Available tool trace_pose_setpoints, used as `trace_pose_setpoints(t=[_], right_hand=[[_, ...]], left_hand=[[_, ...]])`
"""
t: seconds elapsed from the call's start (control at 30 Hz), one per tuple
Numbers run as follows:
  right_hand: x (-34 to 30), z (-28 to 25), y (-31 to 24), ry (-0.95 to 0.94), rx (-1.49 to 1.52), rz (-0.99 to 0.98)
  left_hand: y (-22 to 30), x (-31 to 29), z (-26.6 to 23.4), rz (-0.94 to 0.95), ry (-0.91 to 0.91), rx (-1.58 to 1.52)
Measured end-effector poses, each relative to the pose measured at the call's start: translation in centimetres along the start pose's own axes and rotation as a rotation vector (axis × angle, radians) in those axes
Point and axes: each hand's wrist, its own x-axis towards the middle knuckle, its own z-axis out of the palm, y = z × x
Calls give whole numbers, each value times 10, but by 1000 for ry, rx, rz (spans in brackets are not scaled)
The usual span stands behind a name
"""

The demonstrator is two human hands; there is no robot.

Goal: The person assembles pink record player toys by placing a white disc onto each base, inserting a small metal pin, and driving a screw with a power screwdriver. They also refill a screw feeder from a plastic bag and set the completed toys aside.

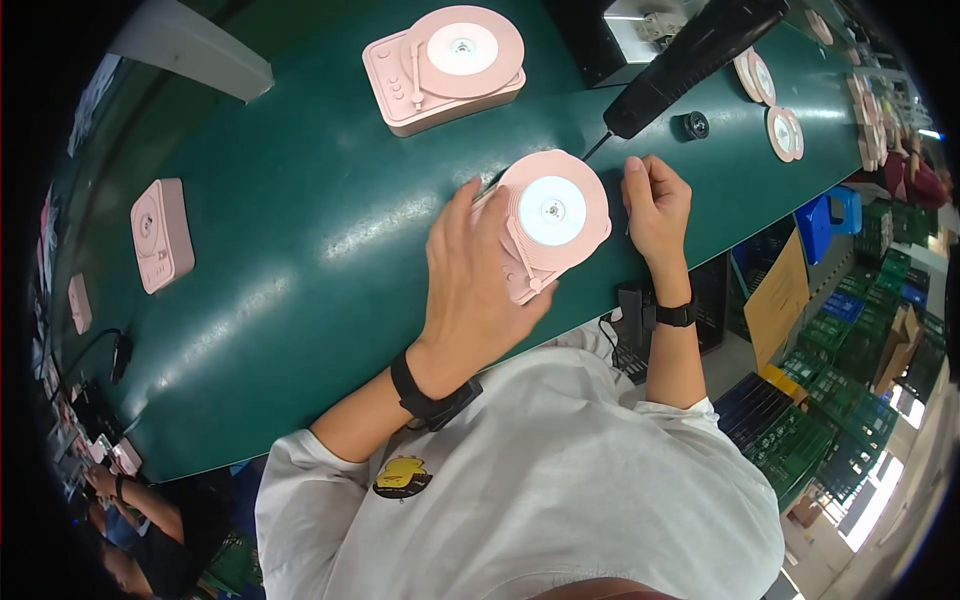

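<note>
A pink toy-like record player [590, 185] with a white-centred disc lies on the green table before me. My left hand [470, 255] is wrapped round its left side, fingers along the far edge and thumb at the near corner. A small tonearm shows on the player's near side. To the right of the player, my right hand [655, 205] is closed near the table, its fingertips pinched together; anything between them is too small to make out. Beyond both hands, a black electric screwdriver [660, 85] slants down, its thin bit ending beside the disc's far edge.
Another pink record player [450, 75] stands at the far side, and a pink player body [160, 235] sits at the left. A small black round part [695, 125] lies near several pink discs [785, 133]. Stacked green crates [790, 440] fill the right; a co-worker's arm [150, 505] shows lower left.
</note>
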Motion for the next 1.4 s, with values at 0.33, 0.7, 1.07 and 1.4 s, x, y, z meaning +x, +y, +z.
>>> trace_pose_setpoints(t=[0.33, 0.7, 1.07, 1.4], right_hand=[[17, -31, -13, 14, 67, -31], [-14, -26, -30, 6, 140, -9], [-20, -24, -37, -26, 158, -24], [-12, -26, -42, -31, 151, -45]], left_hand=[[51, 24, -76, 258, 369, -354], [16, 29, -143, 179, 279, 100], [12, 30, -153, 260, 273, 319], [13, 43, -148, 192, 276, 204]])
